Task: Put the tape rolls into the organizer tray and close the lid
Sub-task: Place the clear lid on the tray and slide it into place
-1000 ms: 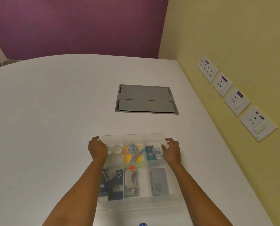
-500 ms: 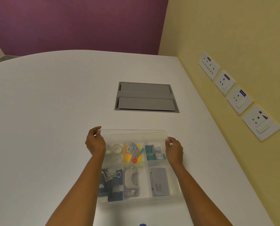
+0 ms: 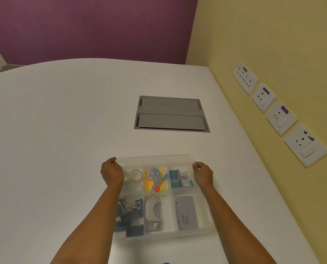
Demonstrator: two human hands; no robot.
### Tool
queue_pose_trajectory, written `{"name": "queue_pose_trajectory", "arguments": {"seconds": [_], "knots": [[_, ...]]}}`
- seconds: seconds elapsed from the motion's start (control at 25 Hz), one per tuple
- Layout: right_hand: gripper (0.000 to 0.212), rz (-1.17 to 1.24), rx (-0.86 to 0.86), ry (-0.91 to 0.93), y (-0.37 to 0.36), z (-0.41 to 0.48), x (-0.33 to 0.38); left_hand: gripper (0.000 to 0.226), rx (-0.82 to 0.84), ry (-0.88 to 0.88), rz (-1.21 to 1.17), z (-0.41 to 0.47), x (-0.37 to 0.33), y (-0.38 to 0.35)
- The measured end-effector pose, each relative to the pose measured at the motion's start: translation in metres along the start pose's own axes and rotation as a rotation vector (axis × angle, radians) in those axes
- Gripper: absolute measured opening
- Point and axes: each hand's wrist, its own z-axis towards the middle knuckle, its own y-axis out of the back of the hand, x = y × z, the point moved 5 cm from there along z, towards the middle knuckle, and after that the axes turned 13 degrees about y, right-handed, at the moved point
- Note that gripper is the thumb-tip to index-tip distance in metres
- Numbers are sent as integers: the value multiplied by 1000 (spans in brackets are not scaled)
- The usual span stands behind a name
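Observation:
A clear plastic organizer tray (image 3: 209,223) with several compartments sits on the white table in front of me. A clear lid (image 3: 155,159) lies over it. My left hand (image 3: 112,173) grips the lid's far left corner and my right hand (image 3: 203,173) grips its far right corner. Through the lid I see clear tape rolls (image 3: 136,175) in the far left compartment. Other compartments hold binder clips (image 3: 129,208), a hole punch (image 3: 153,212), a grey box (image 3: 186,212), sticky notes and teal clips.
A grey cable hatch (image 3: 171,114) is set into the table beyond the tray. A yellow wall with several socket plates (image 3: 280,115) runs along the table's right edge. A small blue thing (image 3: 166,262) peeks in at the bottom edge.
Both hands have slid slightly farther along the lid's sides toward its far corners, and the lid has settled over the tray. The camera has tilted a little.

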Motion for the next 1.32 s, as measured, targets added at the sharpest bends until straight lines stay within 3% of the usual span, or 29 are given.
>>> {"name": "queue_pose_trajectory", "arguments": {"seconds": [0.36, 0.64, 0.88, 1.16, 1.32], "knots": [[31, 153, 18, -291, -15, 43, -2, 32, 6, 62, 29, 10, 0, -5], [54, 195, 91, -421, -25, 52, -13, 32, 5, 79, 30, 15, 1, -8], [51, 202, 109, -415, -29, 53, -16, 33, 32, 106, 40, 16, 2, -7], [44, 154, 111, -339, -30, 54, -14, 47, 200, 268, 91, 24, 5, -12], [46, 145, 93, -327, -31, 51, -14, 46, 172, 284, 139, 24, 5, -11]]}}
